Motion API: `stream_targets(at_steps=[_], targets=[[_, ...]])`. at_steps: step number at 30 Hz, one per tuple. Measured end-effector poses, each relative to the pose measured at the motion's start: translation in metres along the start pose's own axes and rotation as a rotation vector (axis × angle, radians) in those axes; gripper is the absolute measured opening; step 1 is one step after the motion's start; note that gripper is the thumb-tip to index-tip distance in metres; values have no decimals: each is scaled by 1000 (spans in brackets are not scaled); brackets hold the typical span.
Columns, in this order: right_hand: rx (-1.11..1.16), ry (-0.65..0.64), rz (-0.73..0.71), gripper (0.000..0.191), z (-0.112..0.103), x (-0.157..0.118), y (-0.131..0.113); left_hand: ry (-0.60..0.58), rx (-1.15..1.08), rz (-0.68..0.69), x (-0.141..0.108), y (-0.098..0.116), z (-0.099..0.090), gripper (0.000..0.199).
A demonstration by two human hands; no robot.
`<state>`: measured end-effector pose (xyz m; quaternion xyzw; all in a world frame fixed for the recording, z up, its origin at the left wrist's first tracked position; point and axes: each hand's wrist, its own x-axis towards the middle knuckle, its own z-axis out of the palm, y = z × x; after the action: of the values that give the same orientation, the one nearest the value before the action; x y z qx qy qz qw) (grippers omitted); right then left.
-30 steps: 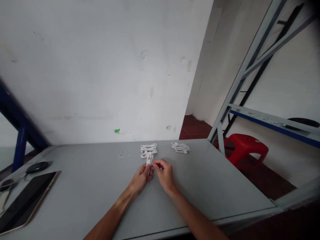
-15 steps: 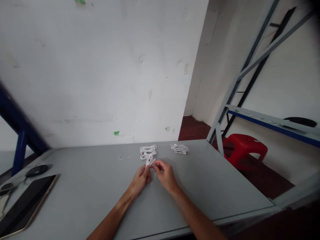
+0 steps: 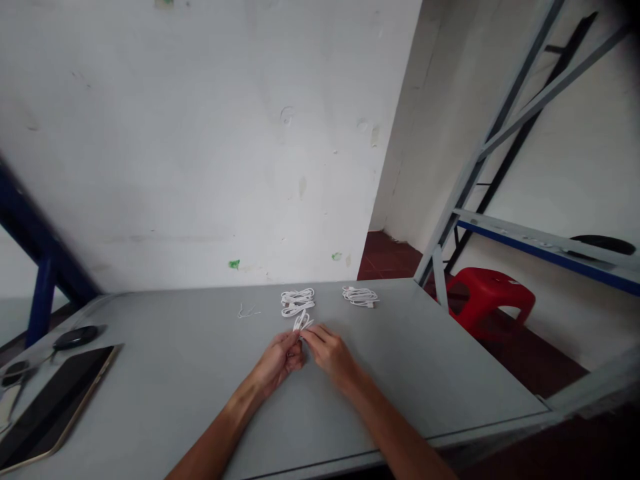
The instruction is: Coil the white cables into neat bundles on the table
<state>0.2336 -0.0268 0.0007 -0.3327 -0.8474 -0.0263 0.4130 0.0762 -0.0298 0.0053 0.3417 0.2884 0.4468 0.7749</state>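
Note:
A coiled white USB cable (image 3: pixel 303 321) stands up from between my hands, just above the table. My left hand (image 3: pixel 281 358) grips its lower end between thumb and fingers, the other fingers curled in. From the right, my right hand (image 3: pixel 331 352) pinches the same lower end, its fingertips meeting the left thumb. The fingers hide what exactly lies in that pinch. Behind the held bundle lie coiled white cables (image 3: pixel 298 297), one in front of the other. Another white cable bundle (image 3: pixel 361 297) rests farther right.
Thin white ties (image 3: pixel 248 311) lie left of the cables on the grey table (image 3: pixel 190 387). At the left are a tablet (image 3: pixel 55 407) and a black round-ended object (image 3: pixel 75 337). A wall (image 3: pixel 225 147) backs the table; a red stool (image 3: pixel 493 300) stands beyond its right side.
My right fingers have closed in over the cable's lower end, nearer the left thumb. My left hand has turned slightly, and the bundle sits a little lower. The view has shifted slightly.

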Motion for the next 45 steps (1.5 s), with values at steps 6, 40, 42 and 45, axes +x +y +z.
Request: stream_targets(at_steps=[6,40,42,45], targets=[[-127,-52,-76,29,-4,-1,-2,-17,-23,-34,-4,1,2,44],[-80,-129,73,22,7,-7,-4,-10,252,37,4,-12,-4,51],[65,-116,181,22,7,-6,-6,20,302,80,4,-12,-4,51],[428,-75,456,30,8,-1,-10,51,409,144,6,-9,-3,51]])
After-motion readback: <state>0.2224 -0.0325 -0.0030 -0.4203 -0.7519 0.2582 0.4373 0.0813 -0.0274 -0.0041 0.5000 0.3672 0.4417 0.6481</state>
